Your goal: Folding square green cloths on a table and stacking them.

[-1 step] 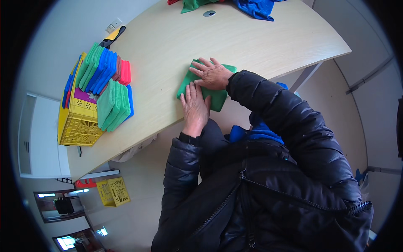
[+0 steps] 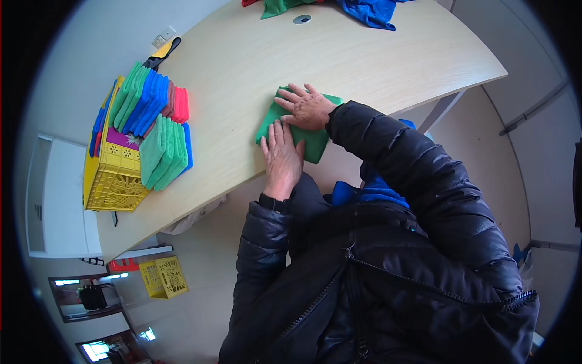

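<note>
A green cloth point(image 2: 314, 144), partly folded, lies at the table's near edge, and one corner hangs over that edge. My left hand point(image 2: 282, 156) rests flat on its left part with the fingers stretched out. Across its upper part my right hand point(image 2: 308, 110) is spread, palm down, close to the left fingertips. Both hands press on the cloth without gripping it. They cover much of it, so its layers cannot be made out. Blue cloth point(image 2: 379, 193) lies on my lap below the table edge.
At the left of the table point(image 2: 224, 115) stands a yellow plastic crate point(image 2: 118, 182) with folded green, blue and red cloths point(image 2: 148, 106) in and beside it. Loose green point(image 2: 282, 6) and blue cloths point(image 2: 370, 12) lie at the far edge. Another yellow crate point(image 2: 163, 276) sits on the floor.
</note>
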Demonstrator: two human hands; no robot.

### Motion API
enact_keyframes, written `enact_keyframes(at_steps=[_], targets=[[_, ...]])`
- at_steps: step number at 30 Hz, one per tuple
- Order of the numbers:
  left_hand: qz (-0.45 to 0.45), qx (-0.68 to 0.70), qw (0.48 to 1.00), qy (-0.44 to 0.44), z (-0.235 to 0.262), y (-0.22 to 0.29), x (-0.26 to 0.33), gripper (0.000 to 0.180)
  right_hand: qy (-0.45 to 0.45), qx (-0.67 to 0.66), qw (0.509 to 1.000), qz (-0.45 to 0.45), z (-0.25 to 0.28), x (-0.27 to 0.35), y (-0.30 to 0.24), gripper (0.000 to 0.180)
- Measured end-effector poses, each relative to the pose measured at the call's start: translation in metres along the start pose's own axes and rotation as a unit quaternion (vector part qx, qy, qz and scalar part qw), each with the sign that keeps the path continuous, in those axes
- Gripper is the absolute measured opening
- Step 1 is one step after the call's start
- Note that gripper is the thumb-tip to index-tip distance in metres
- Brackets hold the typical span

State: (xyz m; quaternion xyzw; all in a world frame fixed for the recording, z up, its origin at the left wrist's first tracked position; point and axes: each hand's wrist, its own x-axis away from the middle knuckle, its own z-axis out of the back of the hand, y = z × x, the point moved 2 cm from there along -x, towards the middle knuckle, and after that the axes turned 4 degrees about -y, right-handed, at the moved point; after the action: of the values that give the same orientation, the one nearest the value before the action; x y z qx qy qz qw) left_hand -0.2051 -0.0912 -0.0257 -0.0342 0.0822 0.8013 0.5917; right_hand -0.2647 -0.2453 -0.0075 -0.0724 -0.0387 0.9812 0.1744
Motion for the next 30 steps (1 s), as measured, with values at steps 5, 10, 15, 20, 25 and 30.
enact_keyframes(at_steps=[5,10,15,20,25,30], targets=[[-0.005,-0.005,1.000,0.024,0.001,0.000,0.006,0.062,-0.019,-0.021,1.000,-0.011,-0.009,-0.001,0.012,0.064],[-0.006,-0.006,1.000,0.027,-0.001,-0.001,0.008,0.062,-0.023,-0.043,0.999,-0.018,-0.005,0.001,0.013,0.065],[-0.018,-0.012,0.999,0.046,0.001,0.001,0.009,0.063,0.039,-0.007,0.999,-0.021,-0.009,0.033,0.004,0.062],[-0.001,-0.025,0.999,0.029,0.003,0.001,0.009,0.061,0.063,-0.023,0.998,-0.006,-0.006,0.045,0.006,0.060],[0.001,-0.009,0.999,0.037,0.003,-0.006,0.011,0.063,0.051,-0.012,0.999,-0.009,-0.004,0.047,0.002,0.061],[-0.007,-0.002,0.998,0.068,0.006,-0.022,0.026,0.064,0.080,-0.015,0.997,0.013,-0.006,0.057,-0.028,0.059]])
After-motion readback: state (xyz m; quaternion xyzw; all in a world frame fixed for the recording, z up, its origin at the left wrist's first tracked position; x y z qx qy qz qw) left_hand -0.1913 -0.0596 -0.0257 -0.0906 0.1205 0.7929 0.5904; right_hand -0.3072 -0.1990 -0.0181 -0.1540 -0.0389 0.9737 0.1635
